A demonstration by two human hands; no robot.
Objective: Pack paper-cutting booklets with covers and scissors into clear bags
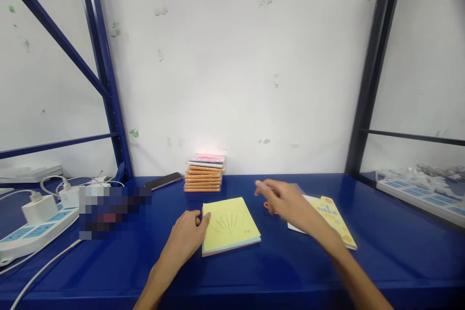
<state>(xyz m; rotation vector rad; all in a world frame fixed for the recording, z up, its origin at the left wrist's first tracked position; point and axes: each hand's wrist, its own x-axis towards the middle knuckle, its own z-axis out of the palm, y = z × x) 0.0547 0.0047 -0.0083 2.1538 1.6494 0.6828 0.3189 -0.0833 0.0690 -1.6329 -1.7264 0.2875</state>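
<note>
A stack of square coloured paper (232,237) lies on the blue table, with a yellow sheet on top. A rounded outline with several dark lines fanning inside it is on that sheet. My left hand (187,232) is closed at the stack's left edge, thumb on the yellow sheet and fingers curled beside it. Over the table to the right of the paper hovers my right hand (288,203), slightly blurred, index finger stretched out and nothing visible in it. Beneath it shows a small orange looped piece (267,206), mostly hidden.
A yellow printed packet (336,220) lies by my right forearm, over a white sheet. Wrapped orange packs (203,181) are piled near the wall. A dark phone (163,180) lies back left. Power strips (36,232) with cables are at left, beside a blurred-out patch; another strip is far right.
</note>
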